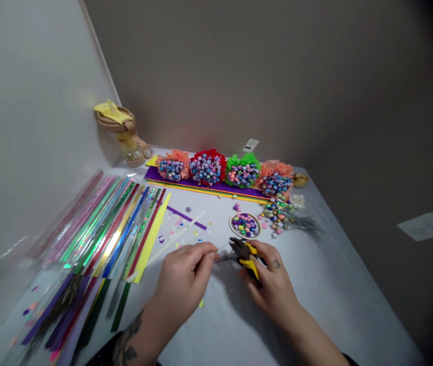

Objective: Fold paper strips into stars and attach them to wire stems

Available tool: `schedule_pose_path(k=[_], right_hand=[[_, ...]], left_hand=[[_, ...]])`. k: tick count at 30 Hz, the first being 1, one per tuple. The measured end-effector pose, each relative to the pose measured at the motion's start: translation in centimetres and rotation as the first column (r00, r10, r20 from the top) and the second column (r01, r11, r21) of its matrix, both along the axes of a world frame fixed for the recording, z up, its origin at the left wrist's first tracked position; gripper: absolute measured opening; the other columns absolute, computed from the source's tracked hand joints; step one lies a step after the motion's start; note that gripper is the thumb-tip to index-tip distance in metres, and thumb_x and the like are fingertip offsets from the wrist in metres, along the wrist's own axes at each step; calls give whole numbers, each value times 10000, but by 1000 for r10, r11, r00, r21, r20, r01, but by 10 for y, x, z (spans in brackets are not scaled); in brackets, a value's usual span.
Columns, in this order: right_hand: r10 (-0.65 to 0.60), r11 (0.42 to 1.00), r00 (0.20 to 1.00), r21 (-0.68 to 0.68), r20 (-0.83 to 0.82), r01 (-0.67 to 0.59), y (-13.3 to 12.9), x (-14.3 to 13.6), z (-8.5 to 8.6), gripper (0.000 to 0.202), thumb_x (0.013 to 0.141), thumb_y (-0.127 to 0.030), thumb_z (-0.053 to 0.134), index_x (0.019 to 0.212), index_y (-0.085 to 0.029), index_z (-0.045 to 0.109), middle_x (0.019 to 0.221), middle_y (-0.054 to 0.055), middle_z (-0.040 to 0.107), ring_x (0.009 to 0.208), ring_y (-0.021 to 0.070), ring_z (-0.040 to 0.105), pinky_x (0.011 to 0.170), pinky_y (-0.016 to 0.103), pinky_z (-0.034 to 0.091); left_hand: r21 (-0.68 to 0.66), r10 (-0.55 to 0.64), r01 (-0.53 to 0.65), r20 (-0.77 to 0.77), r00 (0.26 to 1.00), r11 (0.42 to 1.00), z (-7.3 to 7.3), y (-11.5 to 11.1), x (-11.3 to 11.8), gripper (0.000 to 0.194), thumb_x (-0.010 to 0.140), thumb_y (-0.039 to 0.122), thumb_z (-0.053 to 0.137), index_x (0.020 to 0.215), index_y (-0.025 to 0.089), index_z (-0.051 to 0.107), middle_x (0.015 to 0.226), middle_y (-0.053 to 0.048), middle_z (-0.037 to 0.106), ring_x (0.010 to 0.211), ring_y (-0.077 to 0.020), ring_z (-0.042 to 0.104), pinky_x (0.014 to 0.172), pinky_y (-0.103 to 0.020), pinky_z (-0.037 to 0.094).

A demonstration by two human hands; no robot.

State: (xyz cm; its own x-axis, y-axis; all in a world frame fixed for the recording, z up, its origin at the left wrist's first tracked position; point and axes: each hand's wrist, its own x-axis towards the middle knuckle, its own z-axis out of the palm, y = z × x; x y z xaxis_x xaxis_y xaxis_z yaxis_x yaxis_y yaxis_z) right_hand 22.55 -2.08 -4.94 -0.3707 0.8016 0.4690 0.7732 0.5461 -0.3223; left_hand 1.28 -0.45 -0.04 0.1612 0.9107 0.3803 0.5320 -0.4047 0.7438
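My left hand (188,277) is closed in a pinch on a thin wire (224,247) that runs toward the right. Wrapped round yellow-and-black pliers (247,256), my right hand (271,279) holds their dark jaws up against the wire's area, close to my left fingertips. Whether the jaws touch the wire I cannot tell. Just beyond the pliers sits a small round dish (257,233) of colourful folded paper stars. A cluster of stars on wire stems (277,213) lies to the right of that dish.
Along the back stand several star bouquets in ruffled paper (207,168), by purple sheets (155,176). Coloured paper strips (105,244) in clear sleeves cover the left side, with loose wires (58,310) nearer me. A tan basket-like object (115,119) stands at the back left corner.
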Motion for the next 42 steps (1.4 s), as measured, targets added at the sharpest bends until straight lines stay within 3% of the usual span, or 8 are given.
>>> schedule_pose_path(k=[17,24,28,30,32,34,36,42], right_hand=[[110,982,980,-134,-168,-133,-7,1,10,265,826,-96,492,1062,-188,572,1113,126,531,1009,238,549,818,362,514],[115,942,949,-271,-295,-199,-4,3,16,316,905,-359,464,1143,-185,577,1159,143,476,1092,269,518,893,388,493],[165,926,957,-297,-238,-233,-1,6,21,259,907,-382,469,980,-186,621,1090,126,521,997,237,552,828,353,504],[269,898,958,-335,-97,-286,-3,4,22,197,867,-371,555,910,-194,633,1066,108,563,971,235,557,831,365,491],[352,872,935,-378,43,-311,-6,-1,19,200,809,-375,647,928,-215,645,1067,82,598,961,238,561,851,392,475],[392,857,913,-407,115,-317,-9,-8,15,276,747,-401,717,955,-233,650,1083,60,614,957,238,565,849,402,469],[410,850,906,-404,106,-338,-11,-14,12,350,697,-458,749,942,-228,652,1070,62,621,945,239,567,829,401,472],[183,923,906,-250,-382,-291,-8,-14,11,155,867,-337,566,842,-185,587,824,58,625,782,183,581,705,327,490]], left_hand=[[-16,-8,8,22,1000,1000,0,-1,-2,123,864,173,542,894,192,660,770,0,735,690,-132,687,650,-258,516],[-117,7,2,74,997,993,1,3,-5,121,857,197,538,856,193,659,777,-22,736,714,-148,691,659,-259,520],[-283,84,-11,248,965,959,1,6,-5,85,834,222,566,830,185,642,767,-31,733,682,-148,683,629,-245,513],[-430,202,14,454,868,903,2,10,-6,76,825,256,587,838,182,592,758,-31,732,627,-136,673,591,-228,508],[-564,356,119,656,666,817,3,16,-8,120,828,272,596,841,191,509,787,-34,735,649,-136,687,608,-226,520],[-624,478,270,755,448,733,3,22,-10,138,843,227,583,827,198,449,846,-41,735,751,-148,708,662,-234,534],[-637,553,370,771,317,676,3,27,-10,122,862,145,541,807,191,442,877,-44,728,801,-146,710,677,-230,542],[-609,585,474,781,220,635,-5,29,6,185,913,59,411,777,165,479,882,-63,719,798,-152,716,654,-240,564]])
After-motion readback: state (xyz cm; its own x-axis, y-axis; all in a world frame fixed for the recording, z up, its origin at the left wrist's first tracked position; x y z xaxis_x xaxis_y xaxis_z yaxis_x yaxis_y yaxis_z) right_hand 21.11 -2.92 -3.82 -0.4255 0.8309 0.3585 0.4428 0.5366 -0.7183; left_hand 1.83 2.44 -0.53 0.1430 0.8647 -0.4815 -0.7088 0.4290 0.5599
